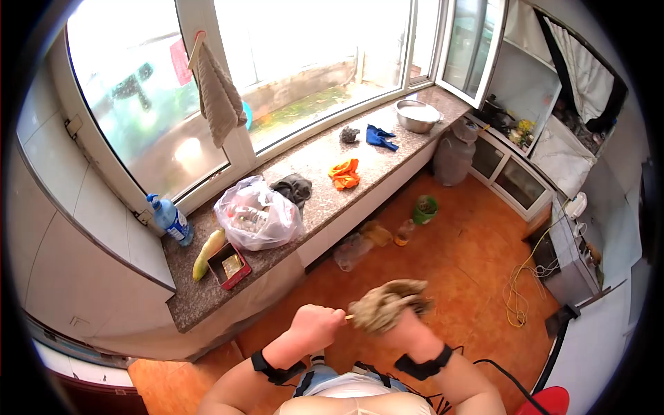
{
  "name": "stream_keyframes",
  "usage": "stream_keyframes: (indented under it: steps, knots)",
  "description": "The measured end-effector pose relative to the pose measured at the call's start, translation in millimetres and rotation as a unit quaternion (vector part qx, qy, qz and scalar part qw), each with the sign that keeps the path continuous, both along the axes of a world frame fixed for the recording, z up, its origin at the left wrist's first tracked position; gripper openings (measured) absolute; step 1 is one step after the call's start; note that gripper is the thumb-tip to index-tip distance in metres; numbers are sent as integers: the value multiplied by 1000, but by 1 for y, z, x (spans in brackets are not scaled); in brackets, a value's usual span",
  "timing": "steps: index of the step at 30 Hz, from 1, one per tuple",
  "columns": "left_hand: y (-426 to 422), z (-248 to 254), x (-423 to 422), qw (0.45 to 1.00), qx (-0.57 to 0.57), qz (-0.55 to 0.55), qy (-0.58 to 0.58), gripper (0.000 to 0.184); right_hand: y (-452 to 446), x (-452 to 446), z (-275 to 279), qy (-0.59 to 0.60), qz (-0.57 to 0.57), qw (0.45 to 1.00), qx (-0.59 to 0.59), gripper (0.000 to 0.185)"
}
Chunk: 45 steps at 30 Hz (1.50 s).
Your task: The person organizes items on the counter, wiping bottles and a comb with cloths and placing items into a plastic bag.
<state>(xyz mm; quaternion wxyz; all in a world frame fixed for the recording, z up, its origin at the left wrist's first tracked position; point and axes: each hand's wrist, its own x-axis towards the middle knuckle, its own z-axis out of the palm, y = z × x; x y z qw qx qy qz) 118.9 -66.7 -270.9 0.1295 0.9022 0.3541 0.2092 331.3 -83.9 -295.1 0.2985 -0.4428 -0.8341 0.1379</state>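
Low in the view, my left hand (318, 326) is closed on a thin yellowish stick or cord that runs toward a crumpled brownish-grey cloth (384, 304). My right hand (409, 335) is against the underside of that cloth, its fingers mostly hidden by it. Both hands are above the orange floor, in front of my body, with a black band on each wrist. The cloth bunches up over my right hand and hangs a little to the right.
A granite counter (324, 210) under the windows holds a blue bottle (173, 220), a red box (229, 268), a plastic bag (257, 214), an orange cloth (344, 174) and a metal pot (417, 116). A green basket (425, 209) and yellow cable (514, 294) lie on the floor.
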Motion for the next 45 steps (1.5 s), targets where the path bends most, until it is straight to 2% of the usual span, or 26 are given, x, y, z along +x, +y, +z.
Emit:
stream_keyframes:
  steps: [1, 2, 4, 5, 9, 10, 11, 12, 14, 15, 16, 17, 19, 20, 23, 25, 27, 30, 31, 32, 34, 35, 37, 39, 42, 45]
  knots:
    - [2, 0, 4, 1000, 2, -5, -1, 19, -3, -6, -23, 129, 40, 991, -27, 5]
    - [2, 0, 7, 999, 28, -16, 39, 20, -4, -4, -8, 128, 38, 991, -27, 5]
    - [3, 2, 5, 995, 56, -24, 82, 20, -1, 4, 35, -141, -18, 984, 104, 9]
    - [-1, 4, 0, 997, 39, -12, 71, 20, 6, 17, 15, -213, -14, 973, 82, 11]
    - [-9, 6, -17, 995, -46, 48, 68, 19, 0, 54, 7, -188, -25, 971, 145, 12]
    - [-8, 4, -27, 995, -57, 82, 18, 19, 2, 64, 14, -151, -77, 984, -49, 13]
    - [-6, 2, -36, 993, -36, 113, -9, 21, 6, 70, 17, -107, -124, 957, -239, 17]
    - [-5, 1, -40, 988, -58, 143, -31, 22, 5, 73, 9, -108, -118, 958, -238, 17]
    - [-7, -3, -39, 980, -80, 176, -54, 23, -3, 76, -14, 207, -139, 937, -246, 25]
    - [-8, -5, -31, 963, -134, 205, -115, 24, -4, 70, -11, 208, -139, 937, -243, 25]
    - [-10, -9, -23, 938, -187, 230, -177, 25, -6, 60, -5, 433, -110, 815, -368, 26]
    - [-11, -19, -18, 927, -218, 229, -203, 26, -6, 50, -1, 621, -71, 627, -465, 26]
    - [-15, -23, -1, 924, -238, 219, -206, 25, -3, 31, 15, 690, 27, 518, -505, 37]
    - [-17, -29, 9, 930, -203, 186, -246, 23, -2, 19, 18, 678, 25, 539, -499, 36]
    - [-24, -37, 25, 935, -198, 188, -224, 15, 2, -6, 21, 656, 35, 568, -495, 27]
    - [-20, -36, 25, 932, -199, 183, -243, 15, 7, -10, -1, 619, 14, 627, -473, 22]
    - [-17, -33, 23, 928, -199, 176, -261, 16, 5, -20, 4, 614, -4, 632, -472, 21]
    - [-16, -25, 16, 922, -236, 153, -267, 21, 0, -27, 4, 575, -50, 706, -410, 20]
    - [-12, -21, 6, 940, -232, 111, -223, 22, 2, -25, 8, 573, -49, 707, -412, 20]
    - [-9, -17, -3, 955, -228, 71, -176, 23, 3, -21, 13, 509, -31, 757, -408, 18]
    - [5, -2, -15, 930, -236, 143, -244, 21, 11, -15, 14, 364, 14, 853, -375, 17]
    - [9, 13, -21, 901, -265, 169, -299, 20, 12, -19, 17, 365, 16, 851, -378, 17]
    - [12, 21, -16, 901, -253, 168, -310, 17, 14, -27, 24, 94, 49, 972, -209, 24]
    - [20, 7, -10, 906, -240, 128, -325, 17, 14, -37, 12, 113, 76, 954, -266, 29]
    - [19, 3, -9, 892, -228, 155, -358, 20, 12, -48, 25, 273, 84, 880, -379, 26]
    - [17, 9, -12, 831, -237, 179, -471, 24, 7, -40, 10, 197, 94, 890, -401, 28]
